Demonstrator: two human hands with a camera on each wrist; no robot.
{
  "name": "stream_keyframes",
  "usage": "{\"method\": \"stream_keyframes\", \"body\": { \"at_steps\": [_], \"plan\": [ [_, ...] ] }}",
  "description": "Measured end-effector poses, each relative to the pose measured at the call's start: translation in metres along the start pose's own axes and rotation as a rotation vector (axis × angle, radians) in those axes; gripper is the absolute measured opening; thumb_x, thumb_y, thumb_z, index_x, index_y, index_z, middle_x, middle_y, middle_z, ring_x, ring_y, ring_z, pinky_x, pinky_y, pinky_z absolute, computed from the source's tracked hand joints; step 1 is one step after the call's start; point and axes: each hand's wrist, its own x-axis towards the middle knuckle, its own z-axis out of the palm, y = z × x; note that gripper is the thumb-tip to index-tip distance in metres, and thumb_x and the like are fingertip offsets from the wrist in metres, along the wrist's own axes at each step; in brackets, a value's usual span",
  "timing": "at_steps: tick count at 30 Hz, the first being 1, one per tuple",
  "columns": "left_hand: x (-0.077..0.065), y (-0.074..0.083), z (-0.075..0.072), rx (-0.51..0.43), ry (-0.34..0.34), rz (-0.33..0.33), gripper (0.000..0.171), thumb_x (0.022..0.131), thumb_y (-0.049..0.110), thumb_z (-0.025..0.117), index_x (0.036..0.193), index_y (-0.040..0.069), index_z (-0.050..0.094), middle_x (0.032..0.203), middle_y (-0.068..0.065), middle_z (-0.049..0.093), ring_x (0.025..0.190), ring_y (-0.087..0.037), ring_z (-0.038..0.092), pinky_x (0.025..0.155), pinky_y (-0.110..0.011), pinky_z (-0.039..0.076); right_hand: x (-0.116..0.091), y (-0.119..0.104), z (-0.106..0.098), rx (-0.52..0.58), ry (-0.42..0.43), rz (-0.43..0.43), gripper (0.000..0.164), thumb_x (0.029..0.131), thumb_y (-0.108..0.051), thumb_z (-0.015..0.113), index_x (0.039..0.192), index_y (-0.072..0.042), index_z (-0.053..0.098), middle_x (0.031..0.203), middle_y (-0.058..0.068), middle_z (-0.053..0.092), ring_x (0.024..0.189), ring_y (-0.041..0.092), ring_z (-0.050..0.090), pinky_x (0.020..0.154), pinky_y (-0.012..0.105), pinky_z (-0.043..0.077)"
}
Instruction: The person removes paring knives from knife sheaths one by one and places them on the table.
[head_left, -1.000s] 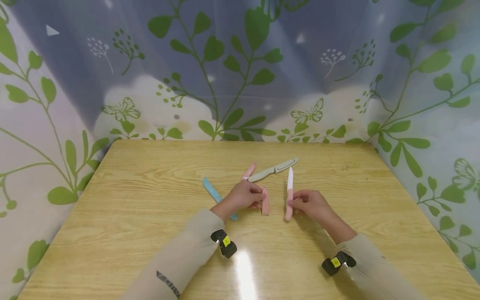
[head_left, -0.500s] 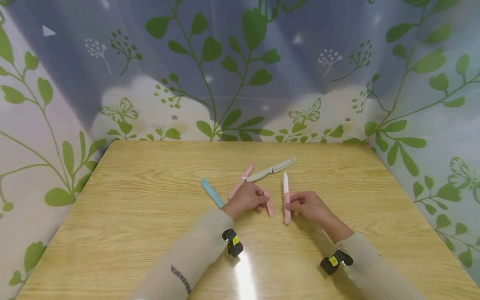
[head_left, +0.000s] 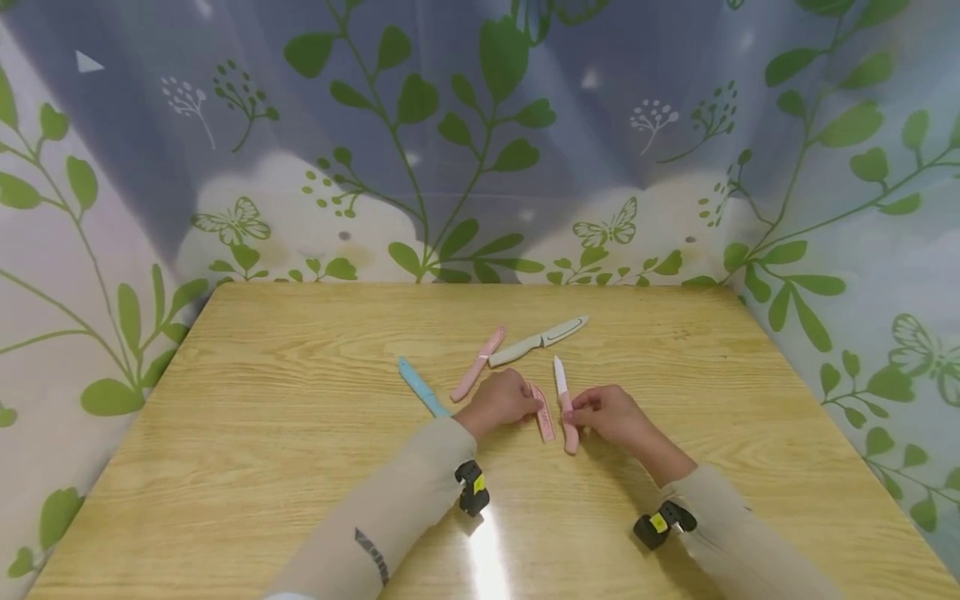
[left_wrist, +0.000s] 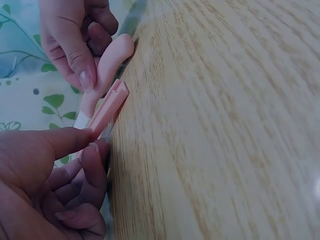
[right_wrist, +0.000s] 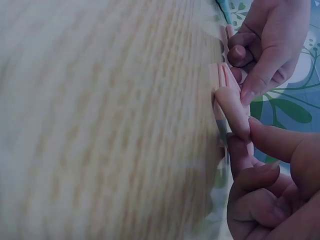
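My left hand [head_left: 504,400] pinches a pink knife sheath [head_left: 543,417] between thumb and fingers; its slotted end shows in the left wrist view. Just to the right, my right hand [head_left: 611,412] pinches a paring knife [head_left: 567,417] by its curved pink handle [left_wrist: 111,62]. The white blade [head_left: 559,374] points away from me, its tip beside the far end of the sheath. Sheath and knife lie side by side a short gap apart, low over the table. In the right wrist view the handle overlaps the sheath [right_wrist: 223,77].
Behind my left hand lie a second pink knife in its sheath [head_left: 480,364] and a grey-green sheathed knife [head_left: 536,342]. A blue knife [head_left: 420,387] lies left, partly under my left forearm. The wooden table [head_left: 300,350] ends at a leaf-patterned curtain [head_left: 465,192].
My left hand turned the sheath so its marked face shows and shifted slightly right. My right hand brought the knife left and nearer, its blade now tilting left toward the sheath.
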Motion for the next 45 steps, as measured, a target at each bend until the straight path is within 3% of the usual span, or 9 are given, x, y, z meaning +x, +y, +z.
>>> {"method": "stream_keyframes", "body": {
  "at_steps": [5,9,18,33,45],
  "plan": [
    [0.000,0.004,0.001,0.041,-0.009,-0.048,0.044,0.087,0.021,0.068,0.047,0.013,0.051,0.042,0.005,0.043,0.039,-0.007,0.038,0.039,-0.019,0.027,0.000,0.000,0.003,-0.001,0.005,0.012,0.022,0.084,-0.017,0.072,0.095,0.001,0.067,0.076,0.007,0.065,0.066,0.016,0.052,0.057,0.028,0.044],
    [-0.001,0.008,0.000,0.074,-0.013,-0.072,0.043,0.086,0.021,0.068,0.048,0.014,0.051,0.043,0.005,0.045,0.040,-0.008,0.040,0.040,-0.020,0.030,-0.001,-0.001,0.004,0.010,-0.004,0.023,0.027,0.085,-0.018,0.072,0.101,0.002,0.064,0.081,0.008,0.065,0.068,0.016,0.054,0.058,0.028,0.044],
    [-0.001,0.010,0.001,0.098,-0.018,-0.077,0.037,0.086,0.021,0.068,0.052,0.010,0.059,0.044,0.005,0.047,0.041,-0.008,0.041,0.040,-0.020,0.030,-0.003,-0.004,0.004,-0.024,0.011,0.040,0.028,0.085,-0.019,0.072,0.104,0.000,0.061,0.074,0.006,0.060,0.064,0.015,0.050,0.054,0.028,0.041],
    [-0.004,0.011,0.002,0.087,-0.003,-0.058,0.048,0.086,0.022,0.069,0.045,0.015,0.046,0.041,0.006,0.039,0.038,-0.008,0.034,0.038,-0.019,0.025,-0.003,-0.002,0.005,-0.062,0.036,0.055,0.029,0.084,-0.021,0.072,0.102,-0.001,0.062,0.078,0.008,0.059,0.065,0.017,0.049,0.055,0.028,0.040],
    [-0.003,0.007,-0.003,0.073,0.041,-0.072,0.055,0.088,0.037,0.065,0.044,0.016,0.039,0.041,0.007,0.031,0.037,-0.007,0.028,0.035,-0.021,0.021,-0.004,-0.004,0.007,-0.022,0.085,-0.045,0.030,0.089,-0.026,0.067,0.102,0.000,0.062,0.076,0.010,0.066,0.063,0.017,0.053,0.053,0.028,0.043]
  ]
}}
